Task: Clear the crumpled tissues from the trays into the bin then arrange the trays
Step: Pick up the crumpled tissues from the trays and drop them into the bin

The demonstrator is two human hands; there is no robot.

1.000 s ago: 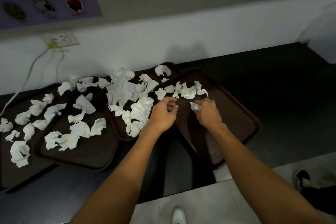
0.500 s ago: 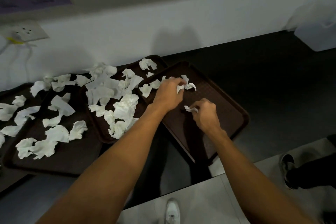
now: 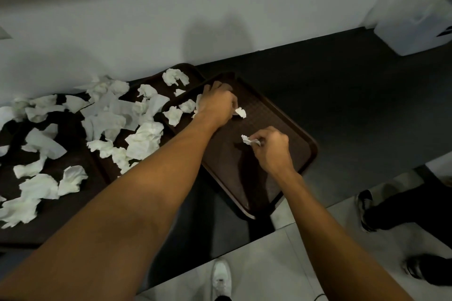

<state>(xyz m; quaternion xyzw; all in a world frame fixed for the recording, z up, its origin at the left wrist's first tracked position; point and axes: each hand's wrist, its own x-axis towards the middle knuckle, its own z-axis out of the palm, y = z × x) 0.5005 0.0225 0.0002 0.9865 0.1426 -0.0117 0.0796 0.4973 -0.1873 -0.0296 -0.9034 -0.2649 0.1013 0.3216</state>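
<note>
Several dark brown trays lie on a dark counter. The rightmost tray (image 3: 288,129) overlaps its neighbour (image 3: 190,73) and juts past the counter's front edge. My left hand (image 3: 216,104) is over its far corner, fingers curled round white crumpled tissues (image 3: 241,112). My right hand (image 3: 271,146) hovers above the tray's middle and pinches a small tissue (image 3: 247,140). Two more tissues (image 3: 173,115) lie on this tray, left of my left hand. The trays to the left (image 3: 73,178) carry several crumpled tissues (image 3: 144,139).
A white bin with a plastic liner (image 3: 415,19) stands on the counter at the far right, against the white wall. Bare dark counter (image 3: 354,95) lies between it and the trays. Below the counter are my white shoe (image 3: 221,276) and another person's dark shoes (image 3: 367,210).
My left hand has moved to the tray's far corner and gathered tissues there. My right hand has drawn back slightly with its tissue. The view has shifted right, showing the bin.
</note>
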